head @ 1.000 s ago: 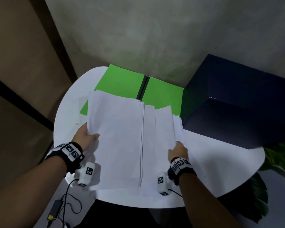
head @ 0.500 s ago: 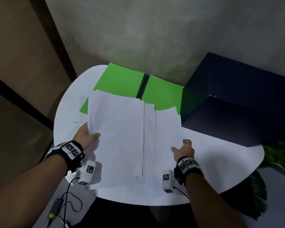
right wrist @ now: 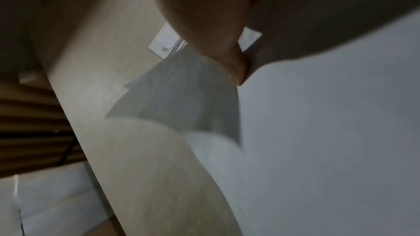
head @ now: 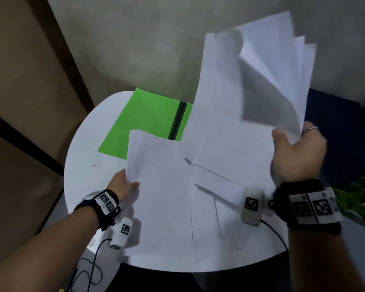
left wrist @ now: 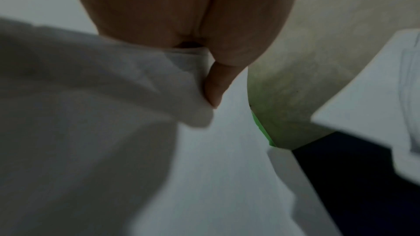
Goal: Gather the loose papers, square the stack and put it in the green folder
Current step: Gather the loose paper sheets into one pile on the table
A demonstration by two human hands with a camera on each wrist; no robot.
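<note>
The green folder [head: 143,121] lies open on the round white table [head: 82,157], its black spine toward the middle. My left hand [head: 124,186] pinches the left edge of a sheaf of white papers [head: 160,186] low over the table; in the left wrist view the thumb [left wrist: 218,82] presses on that paper [left wrist: 113,96]. My right hand [head: 293,152] grips a second bunch of white sheets [head: 251,91] raised high and fanned, their tops curling. In the right wrist view the thumb [right wrist: 232,64] clamps these sheets [right wrist: 318,132]. More loose sheets [head: 215,218] lie on the table below.
A dark navy box [head: 335,127] stands at the table's right rear, partly behind the raised sheets. Green plant leaves [head: 356,199] show at the right edge. A cable [head: 89,275] hangs below the table's front left. A grey wall is behind.
My right hand has taken hold of the right-hand sheets and swung them up and to the right off the table. The left hand keeps its hold on the left sheaf.
</note>
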